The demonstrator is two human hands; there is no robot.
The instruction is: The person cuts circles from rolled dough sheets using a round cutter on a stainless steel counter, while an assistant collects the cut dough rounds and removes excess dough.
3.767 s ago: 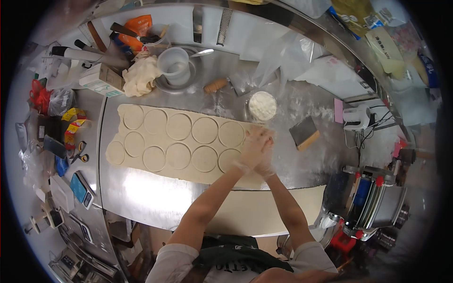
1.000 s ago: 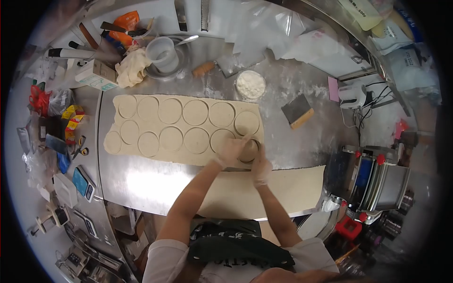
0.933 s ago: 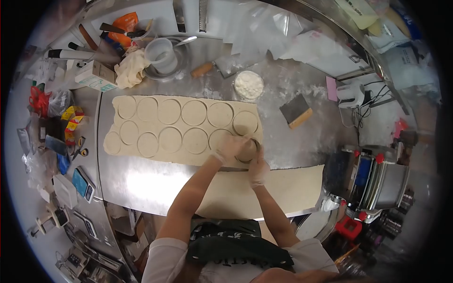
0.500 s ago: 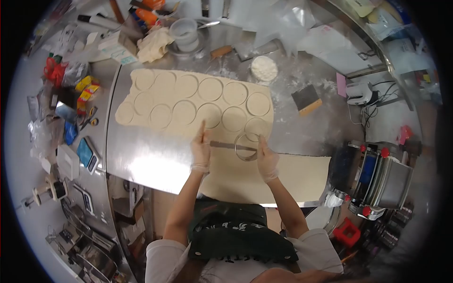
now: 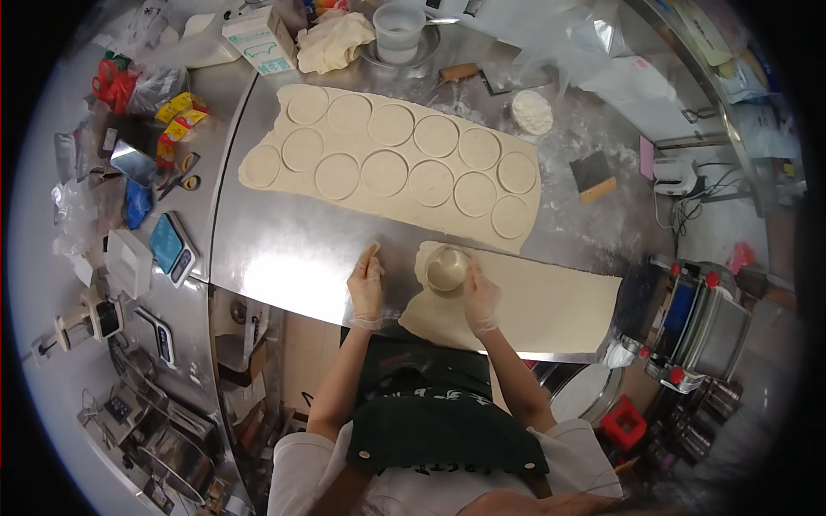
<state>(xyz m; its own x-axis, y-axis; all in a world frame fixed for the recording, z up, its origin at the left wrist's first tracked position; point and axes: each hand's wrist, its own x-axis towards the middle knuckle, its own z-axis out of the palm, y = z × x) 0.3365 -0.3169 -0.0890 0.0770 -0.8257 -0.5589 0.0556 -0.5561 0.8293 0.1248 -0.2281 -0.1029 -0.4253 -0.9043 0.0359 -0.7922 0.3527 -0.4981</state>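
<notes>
The round metal cutter [image 5: 429,271] is in your right hand [image 5: 483,300], over the end of the near dough sheet [image 5: 551,301] that lies closer to your other hand. It looks light and stiff; its narrow wall should bear firm pressure, though your thin, clear glove could slip on it if floury. Its wall is the place to hold, high up and clear of the lower edge. Your fingers close on the side away from your left hand [image 5: 366,288], opened only as far as the wall needs, so the ring's mouth stays uncovered. Whether the ring touches the dough or sits just above it, you can't tell from here.

The dough looks soft, thin and easily stretched, so its edges want a flat, gentle hold. Beyond your grip, apart from the near sheet, lies the far dough sheet [image 5: 469,215], marked with rows of circles that look delicate along their outlines.

Your left hand is to the left of the cutter, apart from it, over the steel worktop [image 5: 284,232], with its fingers drawn together. You can't tell whether they pinch anything. Farther out past your right hand are the bowl of flour [image 5: 532,113] and the wooden-handled scraper [image 5: 594,176], both beyond the far sheet's edge.
</notes>
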